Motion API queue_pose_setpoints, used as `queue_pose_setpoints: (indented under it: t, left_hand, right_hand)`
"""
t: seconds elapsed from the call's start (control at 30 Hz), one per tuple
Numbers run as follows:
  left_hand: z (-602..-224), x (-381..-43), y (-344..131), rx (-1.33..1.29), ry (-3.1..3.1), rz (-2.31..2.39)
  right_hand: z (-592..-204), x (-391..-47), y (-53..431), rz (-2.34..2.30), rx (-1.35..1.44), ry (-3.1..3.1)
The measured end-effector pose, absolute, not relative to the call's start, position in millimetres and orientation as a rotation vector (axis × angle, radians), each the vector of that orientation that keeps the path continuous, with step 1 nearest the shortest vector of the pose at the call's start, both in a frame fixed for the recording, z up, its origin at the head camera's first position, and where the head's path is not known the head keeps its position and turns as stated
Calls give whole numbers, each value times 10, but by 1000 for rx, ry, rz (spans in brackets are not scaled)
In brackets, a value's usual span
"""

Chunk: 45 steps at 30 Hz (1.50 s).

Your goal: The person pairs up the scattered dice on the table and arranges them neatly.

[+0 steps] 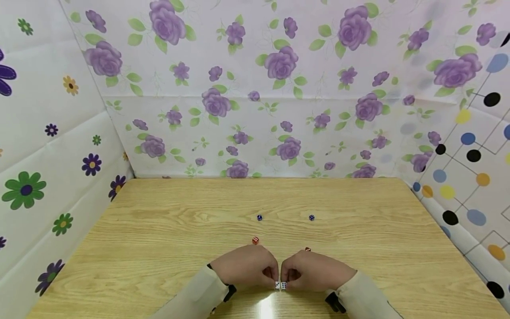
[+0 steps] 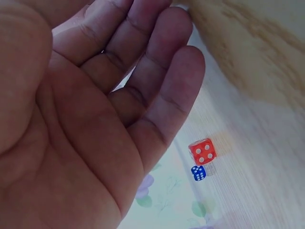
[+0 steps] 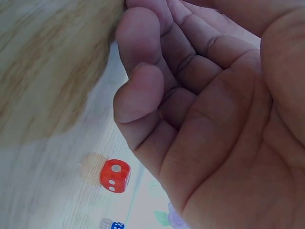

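Near the front of the wooden table, my left hand pinches a small white die between thumb and fingertips. Close beside it, my right hand pinches another white die, the two dice side by side with only a thin gap showing. Both wrist views show the palms and curled fingers, with the white dice hidden there. Just beyond the left hand lies a red die. A second red die sits behind the right hand, partly covered by it.
Farther back on the table lie two blue dice, one left and one right. A floral cloth hangs along the back edge. Patterned cloths stand at the left and right.
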State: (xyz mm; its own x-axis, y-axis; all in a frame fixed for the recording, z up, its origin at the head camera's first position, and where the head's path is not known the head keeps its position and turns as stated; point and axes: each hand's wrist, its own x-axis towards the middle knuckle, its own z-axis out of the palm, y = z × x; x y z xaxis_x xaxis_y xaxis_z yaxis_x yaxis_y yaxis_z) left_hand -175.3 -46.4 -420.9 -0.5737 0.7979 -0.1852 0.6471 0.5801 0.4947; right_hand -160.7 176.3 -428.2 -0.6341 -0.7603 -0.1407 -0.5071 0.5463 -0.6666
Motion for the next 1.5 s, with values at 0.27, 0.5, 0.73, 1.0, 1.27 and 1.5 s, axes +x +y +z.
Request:
queue_pose_setpoints:
  t: [0.27,0.5,0.73,1.0,1.27,1.5]
  left_hand:
    - [-4198,-1747,-474,1159,2419,540]
    - [-4182,-1739,-476,1175,2428,540]
    - [-4168,-1730,-478,1177,2428,542]
    - [-4114,-1774,-549,1197,2381,606]
    - [-4040,-1918,-642,1141,2568,629]
    - [-3944,-2050,-737,1047,2747,666]
  right_hand:
    - [-4277,-1606,1747,-816,-1010,2372]
    - [-4282,-1612,1755,-821,-1003,2370]
    - [-4270,-1606,1763,-821,-1004,2372]
    - [-4144,-1659,1896,-815,-968,2431]
    - [-4087,-1799,2076,-809,-897,2678]
    - [-4023,-1897,2181,-763,-721,2823]
